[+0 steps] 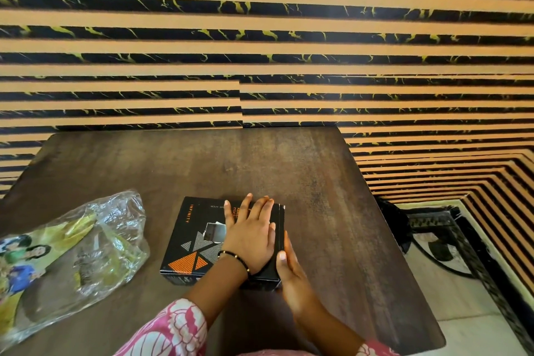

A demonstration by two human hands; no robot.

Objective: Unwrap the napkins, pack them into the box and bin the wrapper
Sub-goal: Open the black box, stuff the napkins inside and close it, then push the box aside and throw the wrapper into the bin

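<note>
A black box point(190, 243) with orange and grey triangles lies closed on the dark wooden table point(289, 170), near the front middle. My left hand point(250, 234) rests flat on the right part of its lid, fingers spread. My right hand point(290, 274) presses against the box's right side with fingers straight. An empty clear plastic wrapper point(83, 248) with green and yellow print lies crumpled on the table to the left of the box, apart from it. No napkins are visible.
A wall of tan and black striped panels point(260, 52) stands behind the table. To the right, past the table edge, a black ornate metal stand point(433, 225) sits on a pale floor.
</note>
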